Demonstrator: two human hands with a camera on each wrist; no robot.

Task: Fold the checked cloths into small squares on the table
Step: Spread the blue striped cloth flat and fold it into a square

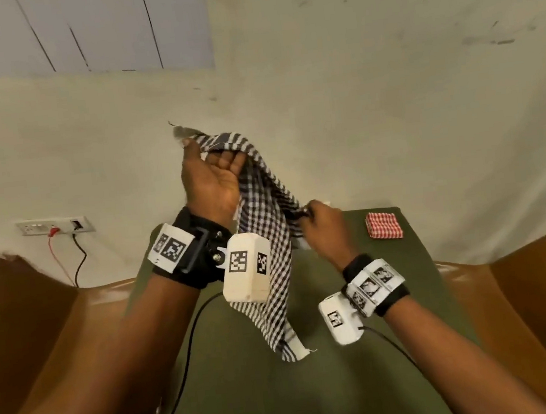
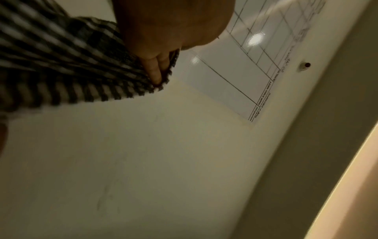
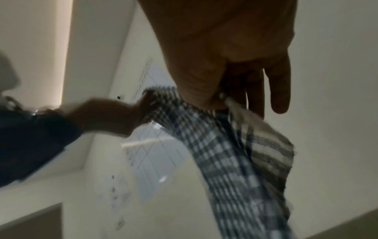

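Note:
A dark blue and white checked cloth (image 1: 265, 228) hangs in the air above the green table (image 1: 353, 385). My left hand (image 1: 210, 176) is raised and grips the cloth's top edge (image 2: 131, 84) with curled fingers. Lower and to the right, my right hand (image 1: 321, 225) pinches another edge of the same cloth (image 3: 229, 145) between thumb and fingers. The cloth's loose end dangles down to just above the table near its middle. A red and white checked cloth (image 1: 383, 225), folded into a small square, lies on the far right part of the table.
Brown chair backs (image 1: 24, 337) flank the table on both sides. A wall socket (image 1: 56, 226) with a red and a black cable sits on the left wall. Black cables (image 1: 182, 380) run from the wrist cameras across the table. A whiteboard (image 1: 74, 28) hangs on the wall above.

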